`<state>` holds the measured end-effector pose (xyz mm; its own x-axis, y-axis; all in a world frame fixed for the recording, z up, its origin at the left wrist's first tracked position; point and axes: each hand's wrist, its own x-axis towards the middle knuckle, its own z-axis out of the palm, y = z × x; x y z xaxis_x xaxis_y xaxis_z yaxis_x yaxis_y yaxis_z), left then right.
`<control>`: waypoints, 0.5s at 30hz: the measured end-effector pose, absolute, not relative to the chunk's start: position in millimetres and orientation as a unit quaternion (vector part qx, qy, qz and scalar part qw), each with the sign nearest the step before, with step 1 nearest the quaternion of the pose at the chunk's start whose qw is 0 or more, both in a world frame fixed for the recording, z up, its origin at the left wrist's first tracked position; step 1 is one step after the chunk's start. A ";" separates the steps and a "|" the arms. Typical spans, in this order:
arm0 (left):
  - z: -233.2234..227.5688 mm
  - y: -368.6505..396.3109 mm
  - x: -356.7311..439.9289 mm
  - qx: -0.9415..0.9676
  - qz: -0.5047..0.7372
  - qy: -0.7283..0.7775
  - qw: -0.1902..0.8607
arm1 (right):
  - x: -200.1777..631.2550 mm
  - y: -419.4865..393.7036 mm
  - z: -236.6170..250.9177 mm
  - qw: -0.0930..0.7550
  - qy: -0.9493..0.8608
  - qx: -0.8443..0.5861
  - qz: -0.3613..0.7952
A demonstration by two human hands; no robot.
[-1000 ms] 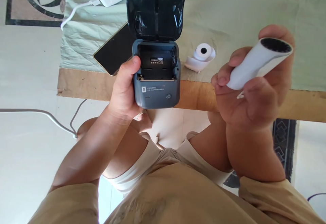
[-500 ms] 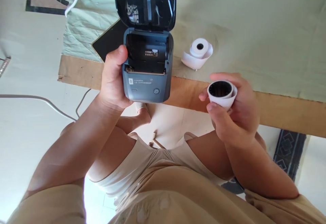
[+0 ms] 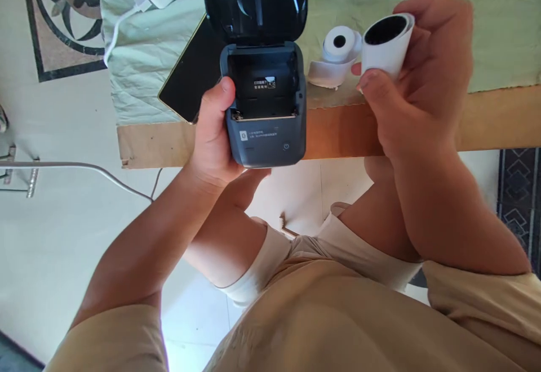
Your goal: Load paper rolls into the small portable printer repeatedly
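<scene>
Left hand (image 3: 213,135) wrapped closed around the left side of a dark grey portable thermal printer (image 3: 264,110), thumb on its upper edge; the lid (image 3: 253,3) stands open, exposing the paper compartment, and the printer is held at the near edge of the wooden table (image 3: 338,129). Right hand (image 3: 416,79) curled shut on a white paper roll (image 3: 386,42), hollow core facing the camera, raised to the printer's right. A second, partly unwound paper roll (image 3: 336,56) lies on the pale green cloth (image 3: 139,62) between printer and right hand; a black smartphone (image 3: 190,82) lies left of the printer.

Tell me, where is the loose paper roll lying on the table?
The loose paper roll sits on the green cloth, between the open printer and the right hand.
</scene>
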<state>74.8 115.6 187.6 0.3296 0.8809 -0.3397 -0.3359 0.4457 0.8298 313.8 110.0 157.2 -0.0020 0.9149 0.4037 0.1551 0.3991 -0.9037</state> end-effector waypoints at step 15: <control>199.6 114.9 86.2 0.236 0.438 0.378 0.781 | 311.7 114.0 156.0 0.617 -0.551 -0.455 0.329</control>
